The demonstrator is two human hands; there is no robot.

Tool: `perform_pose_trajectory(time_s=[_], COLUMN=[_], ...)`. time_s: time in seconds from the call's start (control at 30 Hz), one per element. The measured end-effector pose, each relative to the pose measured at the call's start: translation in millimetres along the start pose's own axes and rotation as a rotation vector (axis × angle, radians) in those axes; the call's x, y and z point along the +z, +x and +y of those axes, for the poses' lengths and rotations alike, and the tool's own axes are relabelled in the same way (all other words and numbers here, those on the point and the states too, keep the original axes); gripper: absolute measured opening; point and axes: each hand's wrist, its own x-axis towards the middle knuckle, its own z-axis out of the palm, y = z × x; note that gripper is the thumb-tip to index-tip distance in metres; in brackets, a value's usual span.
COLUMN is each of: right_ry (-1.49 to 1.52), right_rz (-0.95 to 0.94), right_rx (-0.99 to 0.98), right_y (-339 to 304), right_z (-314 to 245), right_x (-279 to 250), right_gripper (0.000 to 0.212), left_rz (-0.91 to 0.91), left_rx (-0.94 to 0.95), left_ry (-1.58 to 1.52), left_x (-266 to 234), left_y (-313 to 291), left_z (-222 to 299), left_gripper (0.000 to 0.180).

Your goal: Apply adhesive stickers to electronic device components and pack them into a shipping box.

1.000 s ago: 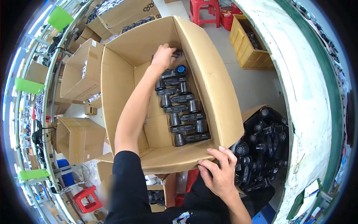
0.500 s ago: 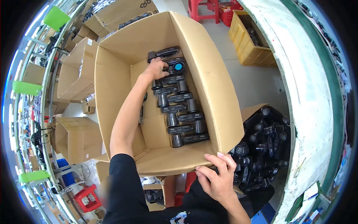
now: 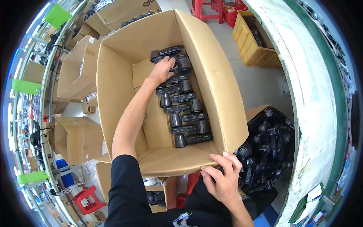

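A tall open cardboard box point(image 3: 159, 132) stands in front of me. Inside it, black handheld blowers point(image 3: 183, 97), each with a flat handle and a round barrel, lie in a staggered double column along the right side. My left hand point(image 3: 163, 70) reaches deep into the box, fingers bent around a black blower point(image 3: 184, 65) near the far end of the column. Part of that blower is hidden by the fingers. My right hand point(image 3: 224, 179) grips the box's near right corner, fingertips over the rim.
More black blowers point(image 3: 270, 147) fill a container lined with dark plastic at the right. Beyond it are a yellow crate point(image 3: 253, 45) and a red stool point(image 3: 206, 11). Cardboard boxes point(image 3: 77, 140) stand on the left beside a metal rack, with a small red stool point(image 3: 89, 200) below. A white worn ledge point(image 3: 314, 94) runs along the right.
The blower under my left hand, whose blue round end faced up, now lies with its barrel in line with the others. My left hand has shifted slightly right; my right hand stays at the corner.
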Motion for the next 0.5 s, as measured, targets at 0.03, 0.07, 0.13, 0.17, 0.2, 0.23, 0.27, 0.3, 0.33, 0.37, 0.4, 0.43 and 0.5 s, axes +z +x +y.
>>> perform_pose_trajectory(time_s=[0.03, 0.07, 0.13, 0.17, 0.2, 0.23, 0.27, 0.3, 0.33, 0.37, 0.4, 0.43, 0.5], right_ry=[0.009, 0.018, 0.015, 0.011, 0.01, 0.007, 0.003, 0.007, 0.002, -0.003, 0.0, 0.0, -0.014], right_rz=[0.001, 0.003, 0.0, -0.002, -0.003, -0.004, -0.005, -0.003, -0.009, -0.014, -0.017, -0.016, -0.015], right_rx=[0.0, 0.0, -0.004, -0.007, -0.007, -0.003, 0.001, -0.004, -0.001, 0.004, 0.01, 0.007, 0.011], right_y=[0, 0, 0, 1, 1, 1, 1, 1, 1, 0, -1, -1, -2], right_z=[0, 1, 0, 0, 1, 2, 2, 1, 0, 0, 0, 0, 2], right_x=[1, 1, 1, 1, 1, 1, 0, 0, 0, -1, 0, 0, -2], right_gripper=[0.034, 0.034, 0.034, 0.034, 0.034, 0.034, 0.034, 0.034, 0.035, 0.035, 0.035, 0.035, 0.034], left_rz=[0.045, 0.048, 0.013, 0.032, 0.058, 0.084, 0.25, 0.438, 0.513, 0.585, 0.361, 0.287, 0.165], left_rx=[0.019, 0.017, 0.139, 0.203, 0.105, 0.006, -0.053, -0.183, -0.382, -0.581, -0.901, -1.037, -1.197], left_ry=[-0.017, -0.017, -0.12, -0.219, -0.278, -0.338, -0.294, -0.268, -0.175, -0.08, -0.156, -0.326, -0.674], left_x=[2, 2, 1, 4, -5, -13, -10, -6, -1, 2, 1, 4, 23], left_y=[-1, -2, -5, -1, 1, 4, 8, 9, 11, 15, 25, 27, 34], left_z=[0, 0, -4, -14, -11, -7, -15, -30, -42, -54, -72, -89, -98], left_gripper=[0.035, 0.035, 0.024, 0.016, 0.015, 0.015, 0.012, 0.018, 0.026, 0.034, 0.055, 0.062, 0.079])
